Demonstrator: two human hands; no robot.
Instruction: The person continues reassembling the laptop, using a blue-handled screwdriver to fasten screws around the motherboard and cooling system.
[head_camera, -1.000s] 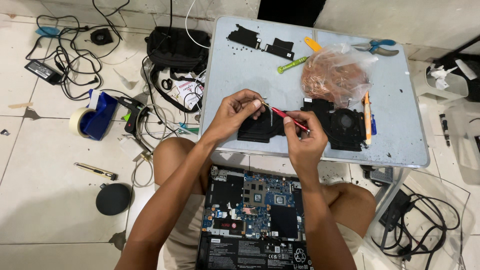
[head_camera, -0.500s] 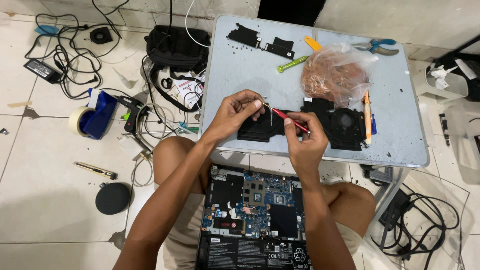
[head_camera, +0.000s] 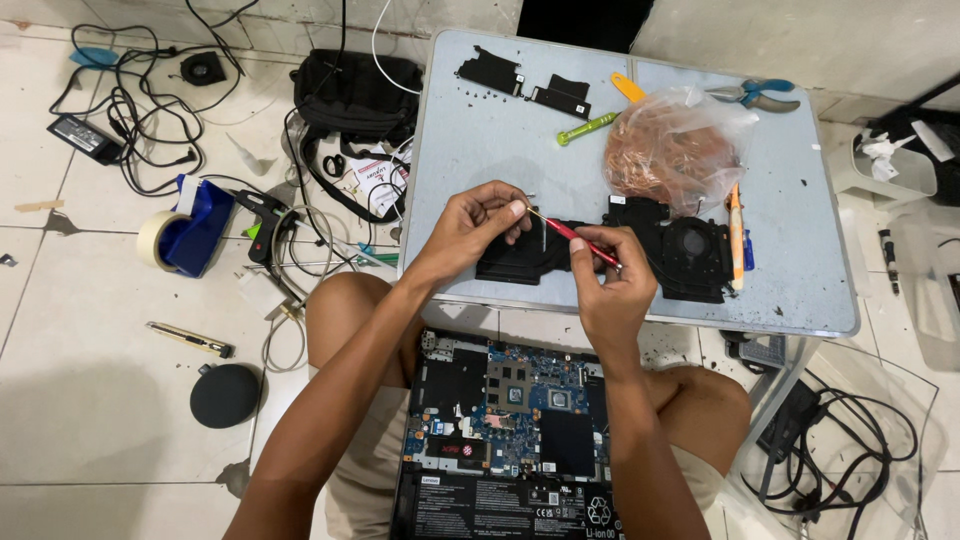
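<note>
Two bare hands at work over the near edge of a small grey table (head_camera: 480, 150). Left hand (head_camera: 470, 228) with fingertips pinched shut on something too small to make out, right at the tip of a thin red-handled tool (head_camera: 580, 238). Right hand (head_camera: 610, 285) closed round the handle of that tool, fingers curled tight, shaft angled up and left toward the left fingertips. Directly beneath both hands, flat on the table: black laptop cooling assembly (head_camera: 690, 250), fan housing to the right, heat-pipe part running left under the fingers.

Just right of the fan, an orange-handled tool (head_camera: 736, 235) lying near-to-far. Farther back, a clear plastic bag of copper-coloured material (head_camera: 670, 150), touching the far edge of the cooling assembly. Left of the bag, a small green screwdriver (head_camera: 586, 128); beyond that, two black brackets (head_camera: 525, 85) and a few loose screws. Blue-handled pliers (head_camera: 755, 93) at the far right corner.

Nearer than the table, across the lap: opened laptop (head_camera: 510, 440), circuit board exposed. On the tiled floor to the left: roll of tape (head_camera: 155, 240), black bag (head_camera: 355, 85), tangled cables (head_camera: 130, 90), black round disc (head_camera: 225, 395).
</note>
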